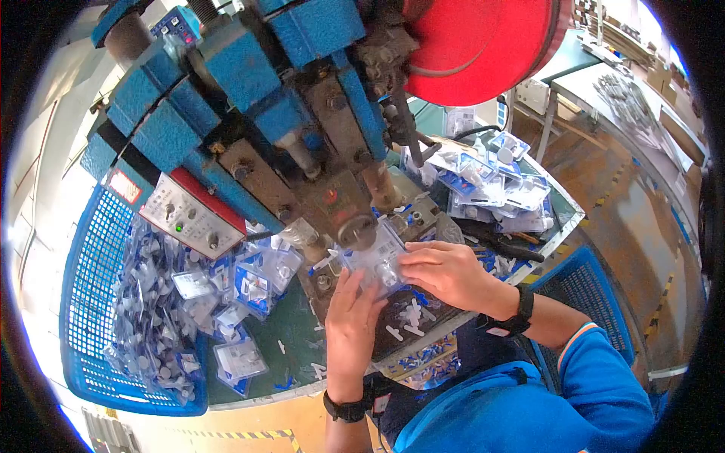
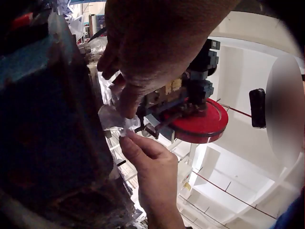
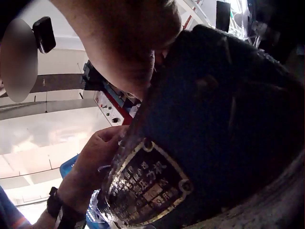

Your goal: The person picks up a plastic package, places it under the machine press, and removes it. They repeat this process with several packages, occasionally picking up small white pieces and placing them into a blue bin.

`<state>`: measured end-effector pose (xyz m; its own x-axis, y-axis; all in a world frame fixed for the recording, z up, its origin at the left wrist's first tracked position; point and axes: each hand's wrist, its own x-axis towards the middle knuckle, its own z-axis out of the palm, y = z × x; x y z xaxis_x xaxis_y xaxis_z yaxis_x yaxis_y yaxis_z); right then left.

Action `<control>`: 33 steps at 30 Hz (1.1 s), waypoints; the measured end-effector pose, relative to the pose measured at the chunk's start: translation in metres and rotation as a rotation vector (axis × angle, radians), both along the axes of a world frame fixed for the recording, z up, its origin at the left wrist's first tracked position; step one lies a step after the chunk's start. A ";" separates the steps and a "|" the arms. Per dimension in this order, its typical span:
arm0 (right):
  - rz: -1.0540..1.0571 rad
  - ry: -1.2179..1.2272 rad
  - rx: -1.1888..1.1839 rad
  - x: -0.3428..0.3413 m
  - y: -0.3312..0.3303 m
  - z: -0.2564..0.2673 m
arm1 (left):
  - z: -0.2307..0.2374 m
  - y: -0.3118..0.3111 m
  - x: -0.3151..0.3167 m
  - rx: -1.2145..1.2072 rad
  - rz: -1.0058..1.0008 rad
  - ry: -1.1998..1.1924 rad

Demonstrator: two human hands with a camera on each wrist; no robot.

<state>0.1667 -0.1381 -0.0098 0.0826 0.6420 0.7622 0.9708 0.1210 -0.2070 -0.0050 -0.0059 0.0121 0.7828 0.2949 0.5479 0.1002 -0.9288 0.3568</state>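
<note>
Pinching the clear package (image 1: 387, 252) with your right hand (image 1: 444, 273), left hand (image 1: 351, 321) grip unclear, you risk a crush if the press head (image 1: 332, 198) drops.

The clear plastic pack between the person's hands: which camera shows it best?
The head view: most of the clear pack shows between the left hand and right hand. The left wrist view shows only bits of it; in the right wrist view, I can't make it out.

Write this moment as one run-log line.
left hand: holds clear pack; right hand: pinches pack; pack: at press; control box: green lamp lit; left basket: packs inside
</note>
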 end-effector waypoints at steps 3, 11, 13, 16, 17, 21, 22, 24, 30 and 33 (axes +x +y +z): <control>-0.035 -0.020 0.042 -0.003 0.001 0.001 | 0.000 -0.002 0.002 0.067 0.015 -0.038; -0.019 -0.090 0.017 0.000 -0.001 0.013 | 0.005 -0.004 0.000 0.086 0.028 -0.102; -0.021 -0.099 0.006 0.000 0.000 0.013 | 0.009 -0.009 0.003 0.142 0.072 -0.092; -0.028 -0.130 0.003 -0.001 0.001 0.018 | 0.018 -0.015 0.018 0.214 0.088 -0.054; -0.032 -0.142 0.000 -0.001 0.001 0.021 | 0.014 -0.016 0.021 0.242 0.110 -0.053; -0.021 -0.135 -0.144 -0.011 -0.003 0.017 | -0.021 -0.021 0.024 0.279 0.180 0.032; -0.010 -0.105 -0.129 -0.012 -0.002 0.007 | -0.023 -0.020 0.028 0.293 0.195 0.037; -0.014 -0.097 -0.073 -0.014 -0.001 -0.001 | -0.024 -0.020 0.029 0.288 0.202 -0.071; 0.173 -0.110 0.096 -0.067 -0.040 0.007 | -0.025 -0.071 -0.012 -0.119 0.021 -0.239; 0.222 0.096 0.168 -0.073 -0.053 0.026 | -0.054 -0.075 -0.023 -1.334 -0.204 -0.576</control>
